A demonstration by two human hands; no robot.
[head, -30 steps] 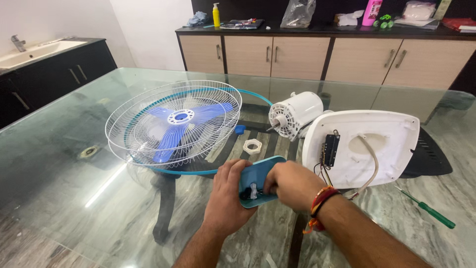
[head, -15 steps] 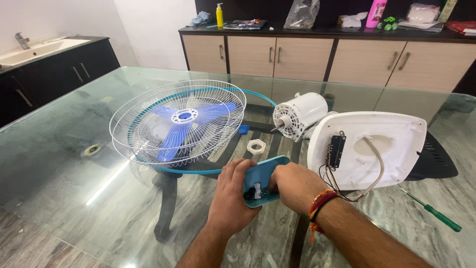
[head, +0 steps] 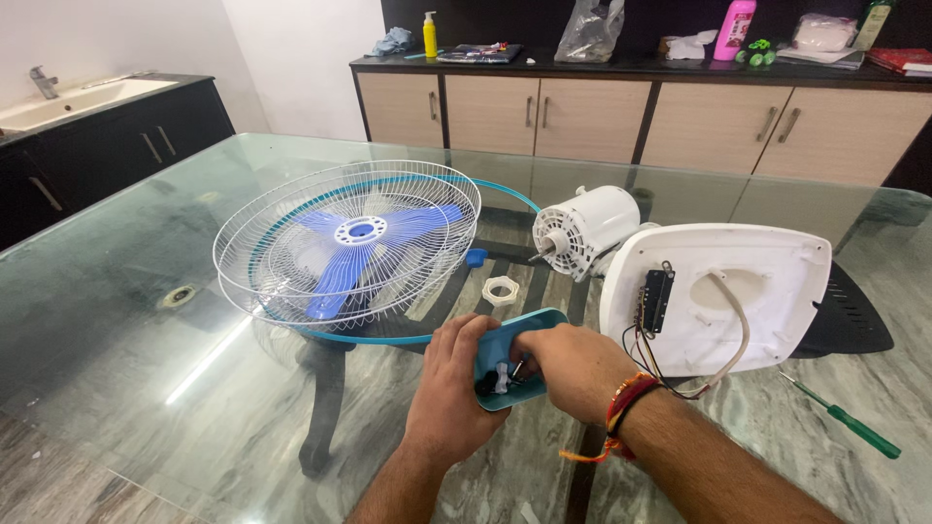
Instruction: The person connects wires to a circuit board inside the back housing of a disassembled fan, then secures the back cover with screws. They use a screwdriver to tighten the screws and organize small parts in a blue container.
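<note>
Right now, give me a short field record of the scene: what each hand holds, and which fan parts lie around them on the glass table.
left hand: grips the teal plastic fan cover
right hand: fingers inside that cover, at small dark parts
surface: glass table
left of hands: white wire fan guard over blue fan blade
behind hands: white plastic nut, white fan motor
right: white fan base, green-handled screwdriver

Home dining room: glass table [head: 146, 320], wooden sideboard [head: 621, 116] (bottles on top), washbasin [head: 68, 97].
</note>
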